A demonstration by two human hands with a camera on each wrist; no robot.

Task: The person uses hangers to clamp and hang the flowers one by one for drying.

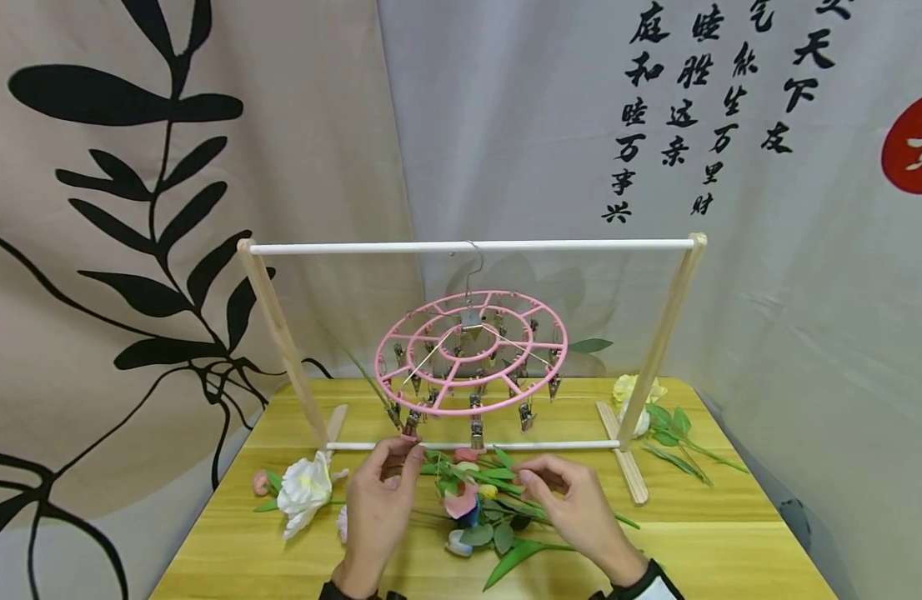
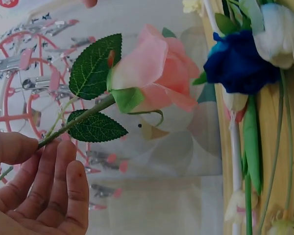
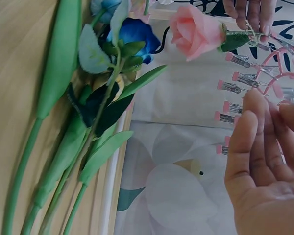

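Observation:
My left hand (image 1: pixel 382 500) pinches the green stem of a pink rose (image 2: pixel 154 73) between thumb and fingers. The rose head hangs downward, with two dark serrated leaves just above it. Close over those fingertips is a pink-tipped metal clip (image 1: pixel 412 423) on the near left rim of a round pink clip hanger (image 1: pixel 472 411). A thin green stem (image 1: pixel 363 371) slants up and left from beside that clip. My right hand (image 1: pixel 573 508) hovers at the right with loosely bent fingers and nothing seen between them; the rose (image 3: pixel 196 32) is away from it.
The hanger hooks over a white bar (image 1: pixel 581 245) on a wooden frame (image 1: pixel 659 342). Beneath it on the table (image 1: pixel 731 542) lie several artificial flowers, including a blue rose (image 2: pixel 242 61). A white flower (image 1: pixel 305 492) lies at left, a yellow one (image 1: pixel 637 388) at right.

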